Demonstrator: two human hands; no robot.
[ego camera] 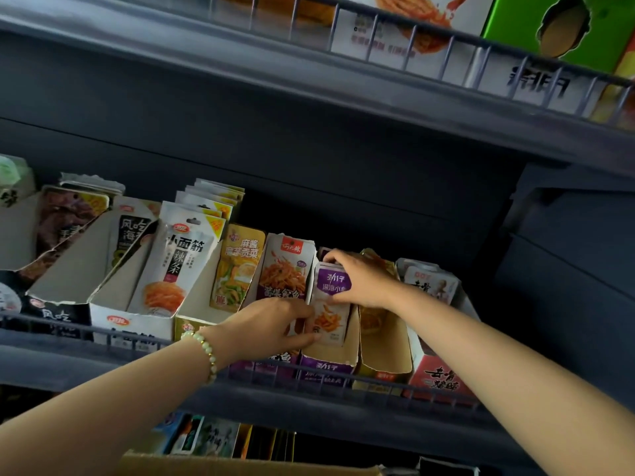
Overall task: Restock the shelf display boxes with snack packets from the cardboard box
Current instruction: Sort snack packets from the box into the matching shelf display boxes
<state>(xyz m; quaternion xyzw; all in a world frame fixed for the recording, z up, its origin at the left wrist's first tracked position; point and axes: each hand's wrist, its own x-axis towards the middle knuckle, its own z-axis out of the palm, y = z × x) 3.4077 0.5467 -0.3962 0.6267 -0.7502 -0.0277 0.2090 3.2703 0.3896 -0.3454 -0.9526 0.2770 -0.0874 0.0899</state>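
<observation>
A purple-and-white snack packet (331,302) stands upright in the purple display box (324,367) on the middle shelf. My left hand (275,324), with a bead bracelet on the wrist, holds the packet's lower left edge between thumb and fingers. My right hand (360,280) curls over the packet's top and right side. Part of the cardboard box (240,467) shows at the bottom edge of the view, below the shelf.
Several other display boxes with snack packets line the shelf, among them a white one (171,266) and a yellow one (237,269) to the left. An open box (385,345) stands just right of the purple one. A wire rail (343,383) runs along the shelf front. Another shelf hangs overhead.
</observation>
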